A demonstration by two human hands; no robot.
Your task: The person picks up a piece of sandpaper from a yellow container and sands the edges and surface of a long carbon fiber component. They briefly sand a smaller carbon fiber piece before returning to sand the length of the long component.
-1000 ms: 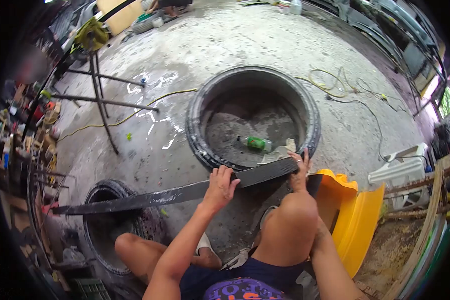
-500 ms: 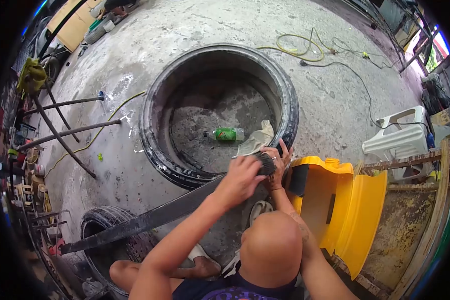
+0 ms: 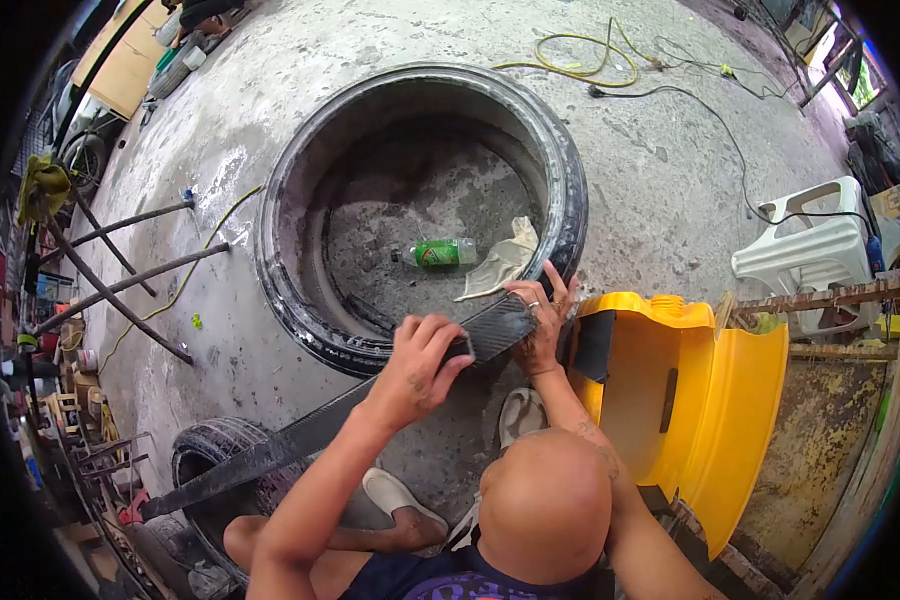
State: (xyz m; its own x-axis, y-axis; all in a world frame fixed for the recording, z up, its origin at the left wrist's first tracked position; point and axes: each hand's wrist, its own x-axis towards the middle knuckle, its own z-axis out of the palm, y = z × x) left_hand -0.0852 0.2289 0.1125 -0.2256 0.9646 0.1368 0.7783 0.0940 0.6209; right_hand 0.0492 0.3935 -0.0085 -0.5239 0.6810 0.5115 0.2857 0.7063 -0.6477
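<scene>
Between the left hand (image 3: 415,370) and the right hand (image 3: 540,325), a ribbed dark strip (image 3: 495,333) is stretched. Its near end is gripped by the right hand; the left is closed over it, fingers curled, though whether a separate piece is pinched cannot be told. Beyond both hands, a green-labelled bottle (image 3: 440,252) and a pale cloth (image 3: 507,262) are encircled by a large black ring (image 3: 274,250). Right of the right hand, a yellow shell (image 3: 735,420) is seen; below-left of the left, a smaller tire (image 3: 222,438) is crossed by the strip.

The left hand (image 3: 417,368) curls its fingers, thumb extended; the right hand (image 3: 542,325) has fingers spread upward, wrist bent. Both forearms slant inward.
</scene>
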